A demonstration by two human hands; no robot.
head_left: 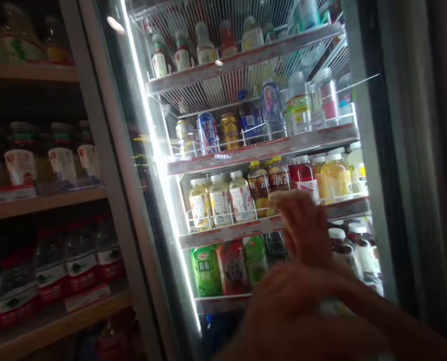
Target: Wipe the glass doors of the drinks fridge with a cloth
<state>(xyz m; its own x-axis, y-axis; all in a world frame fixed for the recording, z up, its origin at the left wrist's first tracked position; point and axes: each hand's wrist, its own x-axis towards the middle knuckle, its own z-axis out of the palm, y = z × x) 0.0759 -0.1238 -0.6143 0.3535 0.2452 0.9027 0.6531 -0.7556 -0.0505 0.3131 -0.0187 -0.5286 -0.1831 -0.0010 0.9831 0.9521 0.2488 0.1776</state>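
Head view, aimed at a brightly lit drinks cooler (370, 150) with a glass door. Centre right of the frame, an upper hand (302, 225), blurred, fingers spread wide, nothing visibly held, just in front of amber bottles (259, 190) and above the cooler's price-strip shelf edge (272, 224). Lower right, a second hand (287, 306), dark and blurred, its arm entering from the bottom right corner; wide or narrow impossible to tell. Just beside it, a pale object (332, 307), mostly hidden, unclear whether gripped. Which hand is left or right, also impossible to tell. Lower centre, green drink packs (206, 271) on the next shelf down. Far left, wooden shelves (43, 203) lined with labelled bottles (22, 165).
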